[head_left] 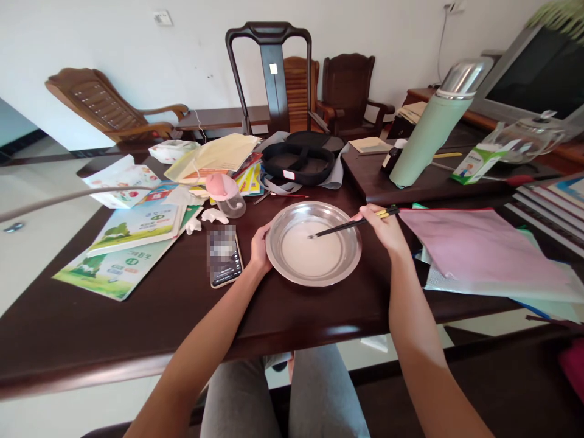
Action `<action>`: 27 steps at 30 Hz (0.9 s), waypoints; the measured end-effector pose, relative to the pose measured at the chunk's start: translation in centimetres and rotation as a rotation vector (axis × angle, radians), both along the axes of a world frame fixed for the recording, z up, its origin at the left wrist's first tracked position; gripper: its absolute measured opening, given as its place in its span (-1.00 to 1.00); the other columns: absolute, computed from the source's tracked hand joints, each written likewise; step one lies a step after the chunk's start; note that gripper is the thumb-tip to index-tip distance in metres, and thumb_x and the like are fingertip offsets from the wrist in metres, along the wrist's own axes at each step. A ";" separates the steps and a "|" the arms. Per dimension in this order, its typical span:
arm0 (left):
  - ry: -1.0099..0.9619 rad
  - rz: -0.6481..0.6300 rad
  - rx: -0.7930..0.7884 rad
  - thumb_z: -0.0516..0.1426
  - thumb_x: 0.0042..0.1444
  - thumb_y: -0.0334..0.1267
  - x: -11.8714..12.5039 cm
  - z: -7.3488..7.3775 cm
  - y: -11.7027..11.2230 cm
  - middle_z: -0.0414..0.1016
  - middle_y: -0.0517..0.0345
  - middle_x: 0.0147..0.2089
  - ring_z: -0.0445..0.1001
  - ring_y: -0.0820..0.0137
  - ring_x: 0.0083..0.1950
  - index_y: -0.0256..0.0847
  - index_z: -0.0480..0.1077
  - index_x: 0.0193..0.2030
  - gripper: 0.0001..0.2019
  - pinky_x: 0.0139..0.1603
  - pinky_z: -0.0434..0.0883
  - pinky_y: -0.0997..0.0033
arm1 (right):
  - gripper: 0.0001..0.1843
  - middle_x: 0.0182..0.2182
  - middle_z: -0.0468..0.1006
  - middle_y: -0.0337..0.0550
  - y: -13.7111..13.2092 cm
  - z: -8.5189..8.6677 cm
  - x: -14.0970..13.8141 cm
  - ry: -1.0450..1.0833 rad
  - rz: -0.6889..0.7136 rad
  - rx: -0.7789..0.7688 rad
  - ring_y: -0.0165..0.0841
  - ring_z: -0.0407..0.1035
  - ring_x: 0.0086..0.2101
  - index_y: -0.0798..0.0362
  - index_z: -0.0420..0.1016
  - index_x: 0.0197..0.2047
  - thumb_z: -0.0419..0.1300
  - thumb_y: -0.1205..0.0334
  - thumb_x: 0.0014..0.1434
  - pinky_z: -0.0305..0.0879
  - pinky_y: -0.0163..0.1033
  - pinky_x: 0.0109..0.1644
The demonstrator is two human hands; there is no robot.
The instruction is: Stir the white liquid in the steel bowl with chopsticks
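A round metal basin [347,258] with pale, milky contents sits on the dark wooden table [137,328] in front of me. My left hand [260,248] grips the basin's left rim, fingers curled on it. My right hand [382,224] is closed on a pair of black chopsticks [347,225] with yellow tops. Their tips reach into the middle of the basin's contents.
A phone [224,257] lies just left of the basin. Books [132,237], papers, a pink-lidded cup [228,196] and a black divided tray [298,161] lie behind. A green thermos [429,131] stands at right, near pink folders [479,249]. Wooden chairs stand beyond.
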State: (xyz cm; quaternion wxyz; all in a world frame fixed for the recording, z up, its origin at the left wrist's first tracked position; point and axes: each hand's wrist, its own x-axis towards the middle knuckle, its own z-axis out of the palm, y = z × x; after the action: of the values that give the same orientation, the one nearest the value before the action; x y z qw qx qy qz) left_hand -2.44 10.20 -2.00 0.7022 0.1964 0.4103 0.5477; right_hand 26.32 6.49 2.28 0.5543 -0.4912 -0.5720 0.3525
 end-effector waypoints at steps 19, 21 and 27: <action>0.019 0.003 0.009 0.26 -0.04 -0.15 0.1 0.3 -0.1 0.59 0.10 -0.43 0.63 0.06 -0.11 -0.21 0.52 -0.40 -0.84 -0.03 0.54 0.17 | -0.46 -0.47 0.68 -0.17 -0.2 0.1 -0.6 -0.042 0.149 -0.062 -0.18 0.60 -0.34 -0.04 0.58 -0.51 0.30 -0.36 0.12 0.47 -0.09 -0.03; 0.013 -0.004 0.012 0.25 -0.04 -0.15 0.1 0.2 -0.1 0.59 0.09 -0.43 0.63 0.06 -0.10 -0.21 0.51 -0.41 -0.83 -0.02 0.54 0.18 | -0.47 -0.43 0.70 -0.17 -0.2 0.2 -0.9 -0.071 0.166 -0.054 -0.17 0.61 -0.29 -0.05 0.59 -0.48 0.30 -0.36 0.12 0.47 -0.08 0.01; 0.020 0.017 -0.006 0.26 -0.05 -0.15 0.2 0.1 0.0 0.58 0.11 -0.45 0.63 0.05 -0.10 -0.21 0.52 -0.40 -0.83 -0.02 0.54 0.16 | -0.46 -0.53 0.64 -0.19 -0.3 0.1 0.2 0.006 -0.014 -0.024 -0.17 0.60 -0.35 -0.06 0.53 -0.55 0.29 -0.35 0.13 0.47 -0.07 -0.03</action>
State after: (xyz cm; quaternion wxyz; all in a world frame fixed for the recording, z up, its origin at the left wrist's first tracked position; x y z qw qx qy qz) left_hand -2.28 10.20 -1.88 0.6941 0.1963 0.4204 0.5504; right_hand 26.50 6.21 2.42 0.5525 -0.5006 -0.5629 0.3568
